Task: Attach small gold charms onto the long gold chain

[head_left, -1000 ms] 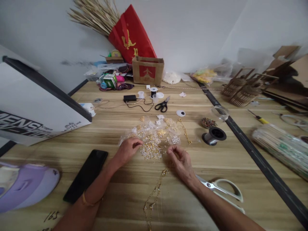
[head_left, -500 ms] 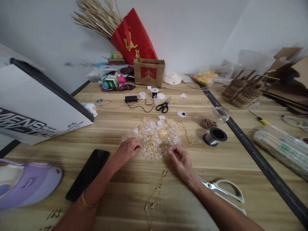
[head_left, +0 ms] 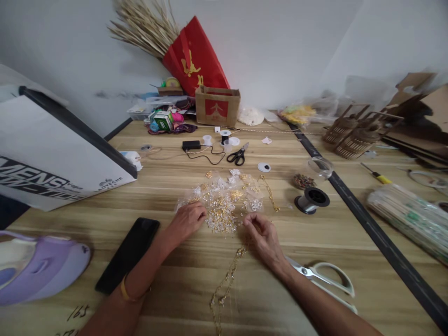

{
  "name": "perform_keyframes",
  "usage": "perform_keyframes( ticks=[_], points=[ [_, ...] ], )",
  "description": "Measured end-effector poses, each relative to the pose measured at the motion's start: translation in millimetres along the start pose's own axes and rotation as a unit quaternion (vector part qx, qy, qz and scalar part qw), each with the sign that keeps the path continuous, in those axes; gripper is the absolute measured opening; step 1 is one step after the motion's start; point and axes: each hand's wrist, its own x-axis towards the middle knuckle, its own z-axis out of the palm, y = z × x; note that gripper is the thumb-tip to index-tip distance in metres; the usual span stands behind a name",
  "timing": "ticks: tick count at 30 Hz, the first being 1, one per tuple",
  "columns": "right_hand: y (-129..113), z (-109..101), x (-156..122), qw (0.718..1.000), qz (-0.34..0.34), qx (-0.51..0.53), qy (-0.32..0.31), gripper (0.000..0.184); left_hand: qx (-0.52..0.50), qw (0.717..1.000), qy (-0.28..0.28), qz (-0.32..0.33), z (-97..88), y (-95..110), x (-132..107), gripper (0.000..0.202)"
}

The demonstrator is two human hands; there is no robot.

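A loose heap of small gold and clear beads (head_left: 222,214) lies on the wooden table, with little clear plastic bags of beads and findings (head_left: 229,186) behind it. At the heap's left edge rests my left hand (head_left: 190,215), its fingers curled together; what they hold, if anything, is hidden. My right hand (head_left: 259,228) is closed in a pinch just right of the heap, and the thing between its fingertips is too small to name. Below, a gold beaded chain (head_left: 227,280) runs from near the right hand toward the table's front. A shorter gold chain (head_left: 269,192) lies behind the right hand.
Large white-handled scissors (head_left: 325,275) lie beside my right forearm. A black phone (head_left: 128,254) is partly under my left forearm. A wire spool (head_left: 312,199) and a tub of mixed beads (head_left: 304,180) stand right; black scissors (head_left: 238,155) lie behind. A white box (head_left: 63,154) stands left.
My left hand has shifted very slightly at the heap's edge. My right hand keeps its pinch in almost the same place. The view has tilted a little.
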Motion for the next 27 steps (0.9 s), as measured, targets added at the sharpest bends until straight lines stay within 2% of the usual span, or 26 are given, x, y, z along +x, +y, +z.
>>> perform_keyframes(
  ticks=[18, 22, 27],
  points=[
    [0, 1, -1, 1.000, 0.007, -0.007, -0.002, 0.028, -0.115, 0.984, 0.135, 0.009, 17.1, -5, 5, 0.013],
    [-2, 1, -1, 1.000, 0.001, -0.009, 0.008, 0.029, -0.149, 0.979, 0.135, 0.022, 21.2, -4, 6, 0.014],
    [-2, 2, 0, 1.000, -0.005, -0.009, 0.009, 0.028, -0.183, 0.977, 0.113, -0.006, 19.1, -1, 6, 0.012]
  ],
)
